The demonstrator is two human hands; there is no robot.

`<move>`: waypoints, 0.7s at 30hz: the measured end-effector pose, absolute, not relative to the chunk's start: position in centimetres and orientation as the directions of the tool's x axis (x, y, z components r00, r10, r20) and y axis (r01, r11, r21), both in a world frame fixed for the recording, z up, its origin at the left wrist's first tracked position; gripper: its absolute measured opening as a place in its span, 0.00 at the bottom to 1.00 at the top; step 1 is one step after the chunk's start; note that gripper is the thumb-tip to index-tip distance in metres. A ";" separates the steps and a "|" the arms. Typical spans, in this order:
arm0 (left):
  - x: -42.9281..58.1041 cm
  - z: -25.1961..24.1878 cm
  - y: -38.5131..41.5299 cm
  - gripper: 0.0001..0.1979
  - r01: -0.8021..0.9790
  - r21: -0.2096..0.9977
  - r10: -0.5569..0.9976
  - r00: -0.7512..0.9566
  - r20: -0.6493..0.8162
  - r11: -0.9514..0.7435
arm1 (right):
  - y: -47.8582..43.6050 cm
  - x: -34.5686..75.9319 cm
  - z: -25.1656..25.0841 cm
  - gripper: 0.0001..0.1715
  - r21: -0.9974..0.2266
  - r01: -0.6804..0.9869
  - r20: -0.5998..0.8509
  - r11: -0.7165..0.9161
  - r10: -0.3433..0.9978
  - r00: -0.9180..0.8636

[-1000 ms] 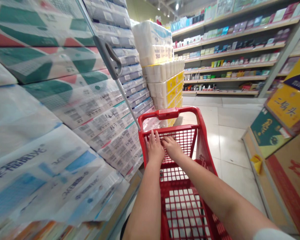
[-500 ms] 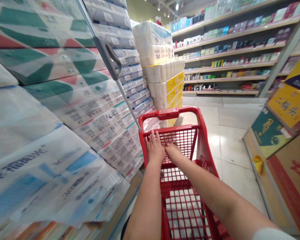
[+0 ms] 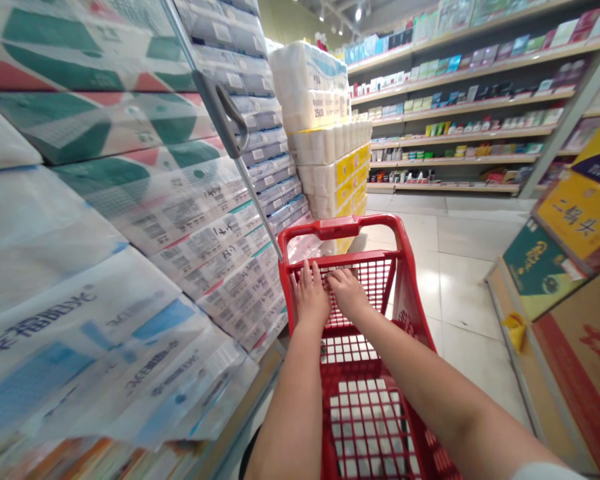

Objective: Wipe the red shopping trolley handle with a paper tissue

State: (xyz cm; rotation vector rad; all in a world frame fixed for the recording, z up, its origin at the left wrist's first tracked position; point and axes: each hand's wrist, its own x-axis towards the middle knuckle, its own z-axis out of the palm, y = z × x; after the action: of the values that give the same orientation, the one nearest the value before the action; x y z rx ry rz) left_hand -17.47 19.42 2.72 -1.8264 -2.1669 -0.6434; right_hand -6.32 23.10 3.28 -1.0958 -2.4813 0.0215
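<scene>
A red plastic shopping basket with grid walls is in front of me; a long metal pull rod with a grey grip leans up from its left corner. My left hand lies flat inside, its fingers stretched toward the far grid wall. Just right of it is my right hand, fingers curled toward the left hand over the same grid. A small dark bit shows by its fingertips; what they hold, if anything, is hidden. Through the bottom grid of the basket pale floor shows.
Wrapped tissue packs are stacked high close on the left. Toilet roll bundles stand ahead. Shelves of small goods line the back. On the right, cartons rest on a low wooden base. Pale tiled floor runs between.
My right hand has shifted slightly up, and its fingers show more over the grid. The left hand keeps its place. The view has moved very slightly.
</scene>
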 end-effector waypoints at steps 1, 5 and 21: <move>-17.5 2.7 19.4 0.37 0.976 0.179 0.872 -0.190 0.452 0.120 | 23.1 -6.3 3.3 0.15 -0.185 0.718 0.345 0.671 0.729 -0.592; -17.6 2.6 19.5 0.40 0.980 0.167 0.867 -0.173 0.467 0.106 | 23.3 -6.2 3.3 0.12 -0.190 0.760 0.195 0.622 0.782 -0.592; -17.7 2.2 19.7 0.42 0.979 0.182 0.855 -0.169 0.490 0.089 | 23.7 -5.6 3.9 0.12 -0.220 0.760 0.355 0.612 0.776 -0.522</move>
State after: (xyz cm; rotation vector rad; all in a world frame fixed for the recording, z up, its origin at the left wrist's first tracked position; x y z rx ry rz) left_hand -17.67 19.70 2.20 -1.8346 -2.1100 -0.6926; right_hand -5.61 23.73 3.92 -1.2223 -2.4208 0.0522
